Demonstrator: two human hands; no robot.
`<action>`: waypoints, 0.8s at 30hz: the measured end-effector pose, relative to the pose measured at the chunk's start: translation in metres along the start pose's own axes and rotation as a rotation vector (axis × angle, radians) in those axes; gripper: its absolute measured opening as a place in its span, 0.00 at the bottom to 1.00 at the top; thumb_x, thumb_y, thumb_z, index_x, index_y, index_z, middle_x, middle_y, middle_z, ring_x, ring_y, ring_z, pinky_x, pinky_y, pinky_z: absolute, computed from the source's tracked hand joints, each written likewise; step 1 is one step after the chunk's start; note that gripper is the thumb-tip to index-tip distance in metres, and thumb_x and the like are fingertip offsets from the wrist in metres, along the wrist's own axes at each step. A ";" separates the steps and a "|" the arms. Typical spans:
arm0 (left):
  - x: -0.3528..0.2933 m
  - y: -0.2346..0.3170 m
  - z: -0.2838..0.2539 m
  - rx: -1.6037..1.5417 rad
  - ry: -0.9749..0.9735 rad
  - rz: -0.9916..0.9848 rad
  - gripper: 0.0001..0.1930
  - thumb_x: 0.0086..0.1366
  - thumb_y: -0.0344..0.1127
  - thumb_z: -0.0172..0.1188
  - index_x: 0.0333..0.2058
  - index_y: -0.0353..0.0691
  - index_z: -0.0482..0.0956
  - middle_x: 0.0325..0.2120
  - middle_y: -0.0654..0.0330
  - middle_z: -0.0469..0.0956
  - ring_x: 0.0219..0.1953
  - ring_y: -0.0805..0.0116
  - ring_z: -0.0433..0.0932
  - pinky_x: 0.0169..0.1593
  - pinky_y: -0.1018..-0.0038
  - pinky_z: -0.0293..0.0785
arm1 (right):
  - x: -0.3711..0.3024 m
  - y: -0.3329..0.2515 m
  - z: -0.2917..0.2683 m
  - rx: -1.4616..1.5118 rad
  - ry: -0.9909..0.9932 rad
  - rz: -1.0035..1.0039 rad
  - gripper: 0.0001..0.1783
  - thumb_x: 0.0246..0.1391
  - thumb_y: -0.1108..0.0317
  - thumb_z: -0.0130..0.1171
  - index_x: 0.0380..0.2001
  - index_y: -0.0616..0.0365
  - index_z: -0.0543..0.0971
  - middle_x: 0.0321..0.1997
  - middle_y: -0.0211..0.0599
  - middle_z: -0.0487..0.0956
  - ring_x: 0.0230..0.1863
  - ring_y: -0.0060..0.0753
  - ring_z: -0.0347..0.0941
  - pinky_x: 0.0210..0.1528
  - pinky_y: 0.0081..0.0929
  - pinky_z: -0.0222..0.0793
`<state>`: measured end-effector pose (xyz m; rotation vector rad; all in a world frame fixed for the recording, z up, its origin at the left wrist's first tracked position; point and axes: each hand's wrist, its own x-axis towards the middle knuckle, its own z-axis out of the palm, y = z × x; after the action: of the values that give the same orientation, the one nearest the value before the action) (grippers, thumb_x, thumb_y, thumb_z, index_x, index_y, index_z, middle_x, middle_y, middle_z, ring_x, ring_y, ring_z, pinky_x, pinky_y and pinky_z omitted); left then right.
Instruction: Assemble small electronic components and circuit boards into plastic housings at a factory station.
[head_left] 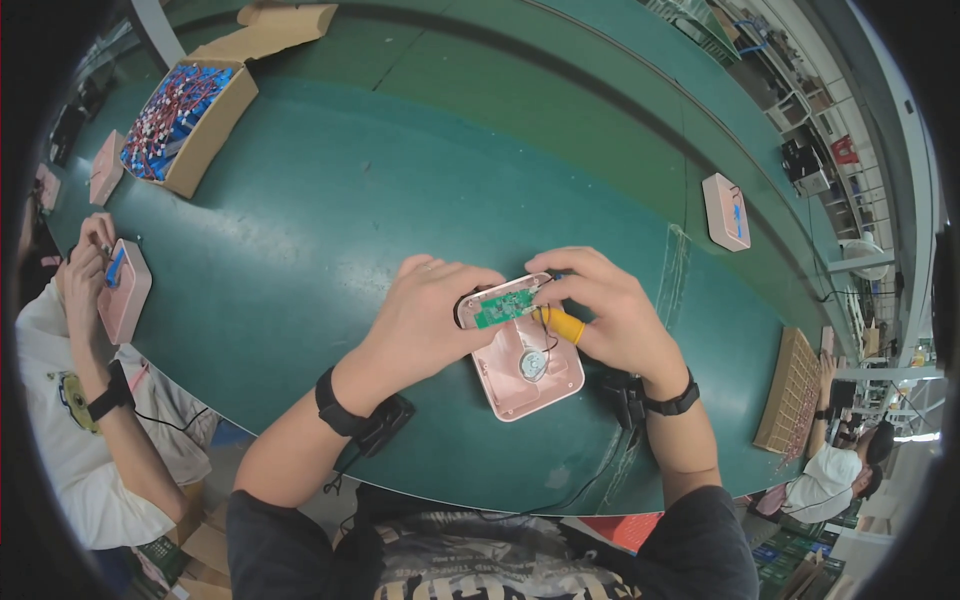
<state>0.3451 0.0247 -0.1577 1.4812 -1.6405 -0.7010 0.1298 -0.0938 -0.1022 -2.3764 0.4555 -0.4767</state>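
Observation:
My left hand grips the left end of a small pink casing part, which carries a green circuit board. At the board's right end are the fingers of my right hand, close to thin wires there. A yellow sleeve appears to cover my right thumb. Just below, a larger pink open housing lies on the table. Inside it sits a round silver component, with a dark wire running up toward the board. My right fingertips partly hide whatever they pinch.
An open cardboard box of blue parts with red wires stands far left. Beside it, a co-worker's hands work on a pink housing. Another pink housing lies far right, on the green table. A partitioned box stands at right.

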 end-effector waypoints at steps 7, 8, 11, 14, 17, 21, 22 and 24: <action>0.001 0.005 0.005 0.008 0.092 0.105 0.18 0.53 0.33 0.76 0.43 0.38 0.84 0.38 0.57 0.86 0.36 0.59 0.84 0.42 0.68 0.81 | -0.006 -0.004 0.006 -0.130 -0.028 0.011 0.12 0.47 0.77 0.71 0.37 0.60 0.84 0.54 0.40 0.81 0.52 0.44 0.78 0.50 0.36 0.78; 0.001 0.005 0.006 0.009 0.090 0.108 0.18 0.53 0.33 0.76 0.43 0.38 0.84 0.38 0.57 0.86 0.36 0.59 0.84 0.42 0.68 0.81 | -0.007 -0.004 0.006 -0.160 -0.038 0.003 0.12 0.47 0.77 0.70 0.37 0.60 0.84 0.54 0.40 0.81 0.52 0.44 0.78 0.51 0.36 0.78; 0.000 0.003 0.006 0.074 0.086 0.145 0.16 0.53 0.32 0.76 0.41 0.39 0.85 0.37 0.57 0.86 0.34 0.61 0.85 0.36 0.71 0.81 | -0.009 -0.006 0.007 -0.223 -0.047 -0.013 0.11 0.47 0.76 0.69 0.37 0.61 0.84 0.53 0.40 0.81 0.52 0.45 0.78 0.52 0.37 0.77; -0.001 0.003 0.008 0.074 0.098 0.197 0.13 0.53 0.32 0.76 0.38 0.39 0.86 0.38 0.57 0.87 0.33 0.61 0.85 0.35 0.72 0.81 | -0.011 -0.009 0.007 -0.291 -0.048 -0.033 0.10 0.48 0.76 0.68 0.36 0.62 0.84 0.51 0.41 0.81 0.52 0.45 0.78 0.54 0.37 0.75; -0.001 0.003 0.009 0.076 0.109 0.230 0.11 0.54 0.32 0.75 0.36 0.39 0.87 0.39 0.58 0.87 0.33 0.62 0.85 0.34 0.72 0.81 | -0.013 -0.010 0.011 -0.326 -0.014 -0.039 0.10 0.47 0.75 0.68 0.36 0.62 0.84 0.50 0.40 0.81 0.52 0.45 0.78 0.56 0.37 0.74; -0.002 0.004 0.010 0.087 0.115 0.234 0.09 0.55 0.32 0.74 0.35 0.40 0.88 0.39 0.59 0.87 0.34 0.62 0.85 0.34 0.71 0.82 | -0.016 -0.007 0.015 -0.367 0.006 -0.028 0.10 0.47 0.75 0.68 0.35 0.62 0.84 0.50 0.39 0.81 0.51 0.44 0.78 0.55 0.38 0.74; -0.003 0.005 0.010 0.092 0.112 0.221 0.08 0.56 0.33 0.73 0.35 0.40 0.88 0.39 0.60 0.87 0.36 0.62 0.85 0.36 0.69 0.82 | -0.016 -0.007 0.016 -0.367 0.007 -0.027 0.10 0.47 0.75 0.68 0.35 0.62 0.84 0.50 0.39 0.81 0.51 0.44 0.78 0.55 0.38 0.74; -0.003 0.005 0.010 0.098 0.109 0.209 0.08 0.56 0.34 0.72 0.35 0.41 0.88 0.39 0.61 0.87 0.37 0.61 0.86 0.38 0.68 0.82 | -0.017 -0.008 0.017 -0.387 0.015 -0.013 0.10 0.47 0.75 0.68 0.35 0.62 0.84 0.50 0.39 0.81 0.50 0.43 0.78 0.54 0.38 0.74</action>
<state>0.3335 0.0272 -0.1594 1.3656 -1.7343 -0.4227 0.1242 -0.0715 -0.1126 -2.7488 0.5826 -0.4440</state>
